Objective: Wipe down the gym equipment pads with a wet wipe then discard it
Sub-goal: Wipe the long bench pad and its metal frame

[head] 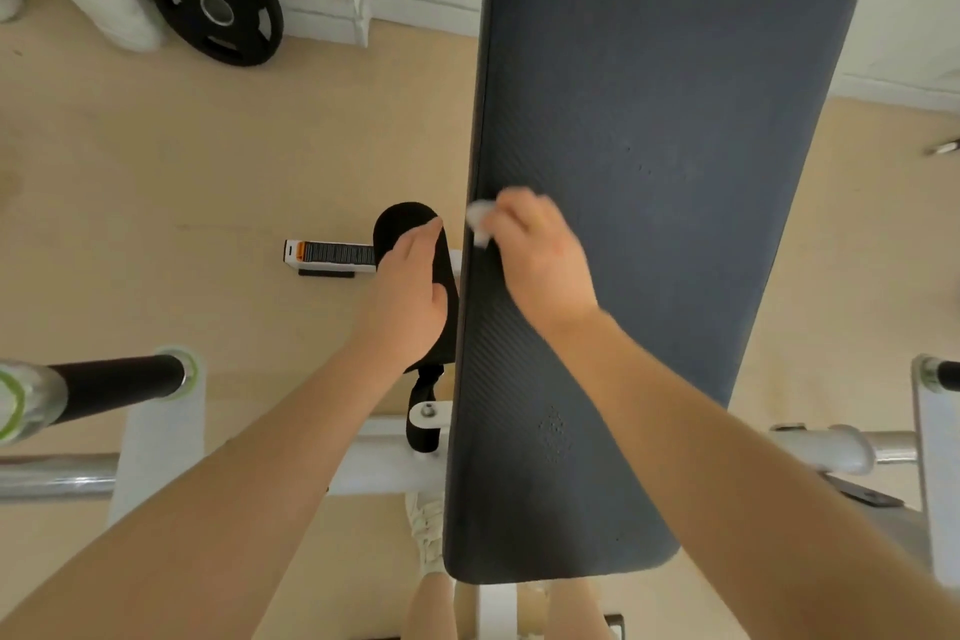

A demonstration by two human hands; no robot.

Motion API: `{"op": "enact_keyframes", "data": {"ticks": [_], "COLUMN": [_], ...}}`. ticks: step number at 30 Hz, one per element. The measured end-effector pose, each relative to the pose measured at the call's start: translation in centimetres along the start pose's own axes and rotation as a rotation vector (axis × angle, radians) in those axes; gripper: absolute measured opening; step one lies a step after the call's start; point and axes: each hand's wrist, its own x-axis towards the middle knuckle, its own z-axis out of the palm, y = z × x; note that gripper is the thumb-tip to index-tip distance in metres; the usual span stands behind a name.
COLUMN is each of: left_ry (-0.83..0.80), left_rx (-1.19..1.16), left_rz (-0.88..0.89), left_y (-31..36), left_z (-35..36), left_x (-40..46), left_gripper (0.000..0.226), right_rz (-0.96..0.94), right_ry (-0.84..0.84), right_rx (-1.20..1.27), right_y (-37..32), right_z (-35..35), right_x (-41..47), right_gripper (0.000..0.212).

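A long dark bench pad (670,130) runs from the top of the view down to my legs. My right hand (540,260) presses a crumpled white wet wipe (479,221) onto the pad near its left edge, with only a corner of the wipe showing past the fingers. My left hand (410,296) lies flat with fingers together on a black foam roller pad (402,218) just left of the bench.
A black weight plate (215,0) leans on the white wall at the top left. A small white and black box (327,256) lies on the tan floor. A barbell (93,392) rests on the white rack (156,437) at left, and a rack upright (935,457) stands at right.
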Motion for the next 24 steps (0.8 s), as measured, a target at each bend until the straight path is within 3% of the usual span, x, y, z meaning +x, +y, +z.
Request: {"op": "enact_keyframes", "data": {"ticks": [3,6,10,13,15,17,21,24], "left_ry": [-0.024,-0.086,-0.095,0.000,-0.025,-0.063,-0.023,-0.013], "left_rx": [0.086,0.175,0.336,0.444,0.532,0.571,0.578,0.617], "left_rz": [0.065,0.178,0.218,0.348,0.336,0.282,0.239,0.211], "left_y": [-1.0,-1.1,-0.3,0.1,0.6,1.1,1.7,2.3], "left_z": [-0.1,-0.4,-0.3,0.9,1.7,2.1,2.4,3.2], "left_x": [-1.1,-1.7,-2.2,-2.4,-2.6,-2.7,-3.1,-3.3], "left_gripper": [0.067,0.072,0.075,0.074,0.074,0.075,0.078,0.082], "right_rz": [-0.078,-0.197,-0.203,0.105,0.246,0.226,0.065,-0.028], "right_ry": [-0.247,-0.426,-0.338,-0.116,-0.014,-0.040,-0.249,-0.307], "right_rx": [0.056,0.035,-0.003,-0.064,-0.062,-0.026,0.025,0.021], "right_y": [-1.9,-1.7,-0.9,0.9,1.7,1.7,0.0,0.6], "right_z": [0.9,0.4,-1.8,-2.7,-2.7,-1.9,-1.1,-1.6], "right_x": [-8.0,-10.3,-5.8,-1.6,-1.0,-2.9,-11.0,-12.0], "right_gripper": [0.049,0.050,0.036,0.017,0.020,0.019,0.023,0.023]}}
